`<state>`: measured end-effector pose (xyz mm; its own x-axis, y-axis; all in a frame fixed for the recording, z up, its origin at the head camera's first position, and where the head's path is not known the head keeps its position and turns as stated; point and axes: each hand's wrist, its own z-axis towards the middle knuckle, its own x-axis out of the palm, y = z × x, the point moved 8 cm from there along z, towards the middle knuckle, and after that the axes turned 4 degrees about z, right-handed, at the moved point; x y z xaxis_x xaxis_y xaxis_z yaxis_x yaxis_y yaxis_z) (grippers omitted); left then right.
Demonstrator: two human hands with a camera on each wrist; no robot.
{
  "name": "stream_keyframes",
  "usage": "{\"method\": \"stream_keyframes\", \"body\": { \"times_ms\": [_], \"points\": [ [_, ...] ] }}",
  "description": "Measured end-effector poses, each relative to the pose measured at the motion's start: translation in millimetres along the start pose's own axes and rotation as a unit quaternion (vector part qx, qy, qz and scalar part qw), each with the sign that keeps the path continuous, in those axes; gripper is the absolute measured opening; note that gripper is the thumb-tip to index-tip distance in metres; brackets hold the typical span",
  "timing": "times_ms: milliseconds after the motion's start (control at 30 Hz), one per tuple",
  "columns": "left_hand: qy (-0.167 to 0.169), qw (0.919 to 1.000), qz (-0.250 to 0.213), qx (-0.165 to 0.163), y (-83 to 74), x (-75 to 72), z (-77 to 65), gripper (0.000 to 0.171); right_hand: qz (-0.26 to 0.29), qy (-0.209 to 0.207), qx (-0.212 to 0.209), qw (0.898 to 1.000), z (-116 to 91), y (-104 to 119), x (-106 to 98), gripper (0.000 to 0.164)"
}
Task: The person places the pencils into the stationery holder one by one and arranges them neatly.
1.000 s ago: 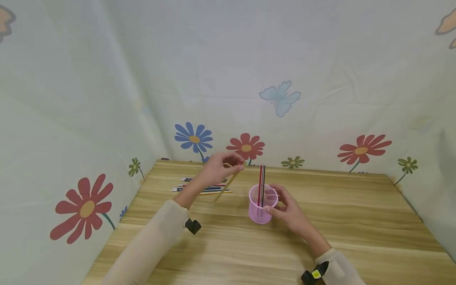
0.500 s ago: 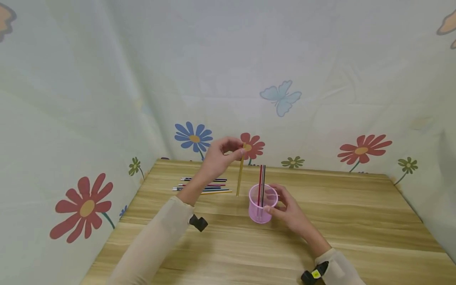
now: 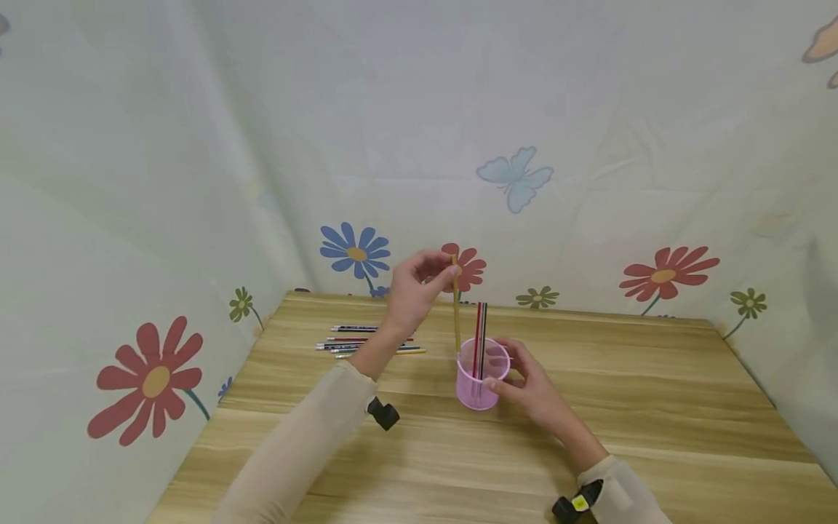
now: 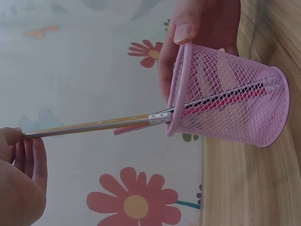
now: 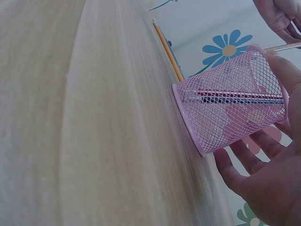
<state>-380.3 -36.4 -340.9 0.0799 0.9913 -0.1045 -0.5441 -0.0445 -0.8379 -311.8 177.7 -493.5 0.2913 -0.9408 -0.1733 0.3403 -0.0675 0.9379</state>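
My left hand [image 3: 415, 291] pinches a yellow pencil [image 3: 456, 313] near its upper end, between thumb and fingers. The pencil hangs nearly upright, and in the left wrist view its metal eraser ferrule [image 4: 160, 117] is right at the rim of a pink mesh pencil cup [image 4: 240, 113]. My right hand [image 3: 533, 389] holds that cup from the right side, thumb at the rim and fingers curled around the far wall. The cup stands upright on the table. Inside it lean several pencils [image 3: 480, 327], red and dark, their eraser ends at the bottom.
Several more pencils [image 3: 353, 340] lie in a loose group on the wooden table [image 3: 589, 356], left of the cup and partly hidden by the left forearm. A hanging cloth [image 3: 419, 109] with printed flowers rises behind the table and at both sides.
My left hand has lifted and moved right, bringing the yellow pencil from a slant beside the group to nearly upright at the cup's rim. My right hand and the cup have stayed put.
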Motion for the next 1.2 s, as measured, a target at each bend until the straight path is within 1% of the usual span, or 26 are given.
{"method": "stream_keyframes", "body": {
  "times_ms": [167,300,433,633,900,1033,1200],
  "points": [
    [-0.007,0.9998,-0.017,-0.004,4.7,7.7,-1.2,0.023,-0.001,-0.001,-0.001,1.0,0,0,0,0.072],
    [-0.003,0.9999,-0.013,-0.01,10.2,14.5,-3.3,0.024,0.001,0.0,0.001,1.0,1,0,0,0.072],
    [0.006,0.9996,0.004,-0.026,21.4,21.7,-7.6,0.024,0.004,0.002,0.004,1.0,1,-1,0,0.073],
    [0.012,0.9986,-0.007,-0.052,42.5,30.8,-14.5,0.021,0.005,0.0,-0.001,1.0,1,-1,0,0.073],
    [0.014,0.9957,0.001,-0.091,71.3,39.5,-25.6,0.019,0.01,0.001,-0.003,1.0,1,-2,0,0.071],
    [0.025,0.9952,0.006,-0.094,81.4,45.3,-30.4,0.019,0.011,-0.002,-0.008,1.0,2,-2,0,0.071],
    [0.033,0.9952,0.017,-0.091,85.8,50.1,-35.7,0.019,0.012,-0.003,-0.003,1.0,1,-1,0,0.071]
  ]
}}
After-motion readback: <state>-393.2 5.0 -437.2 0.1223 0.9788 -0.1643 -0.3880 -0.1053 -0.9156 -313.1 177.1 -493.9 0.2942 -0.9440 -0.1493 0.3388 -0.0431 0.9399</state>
